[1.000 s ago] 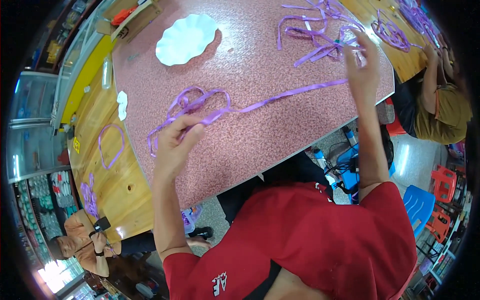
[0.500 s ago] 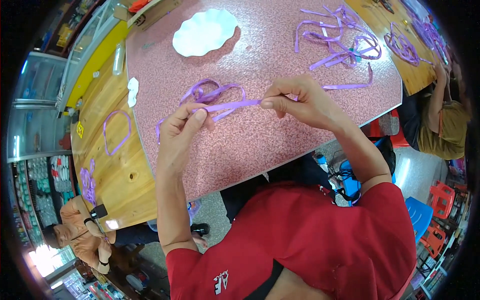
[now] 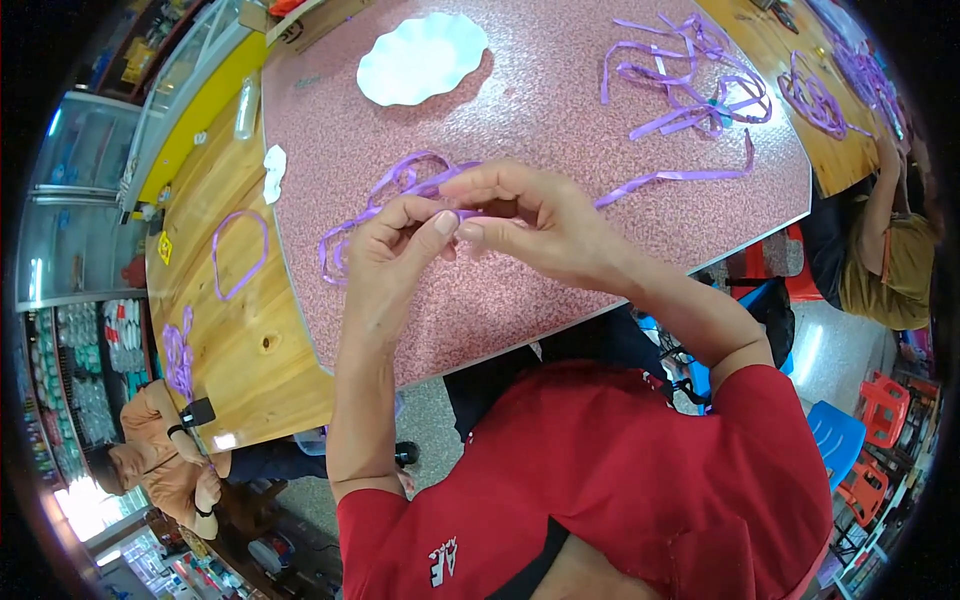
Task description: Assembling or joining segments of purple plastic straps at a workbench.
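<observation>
Over the pink speckled table (image 3: 560,285), both hands meet on a purple ribbon (image 3: 466,214). My left hand (image 3: 400,245) pinches it between thumb and forefinger. Right beside it, my right hand (image 3: 535,215) is curled round the ribbon, thumb tip close to the left thumb; its fingers hide most of the held part. Loose loops of purple ribbon (image 3: 410,168) lie on the table behind and left of my left hand. To the right of my right hand, a flat ribbon length (image 3: 680,177) runs across the tabletop.
A white wavy-edged dish (image 3: 420,60) stands at the far side. Tangled purple ribbons (image 3: 690,85) lie at the far right. On the wooden table (image 3: 265,375) at left is a ribbon loop (image 3: 240,255). Co-workers sit at left (image 3: 165,440) and right (image 3: 895,260).
My right hand has moved left to meet my left hand, so the taut stretch of ribbon between them no longer shows. The whole view has shifted slightly.
</observation>
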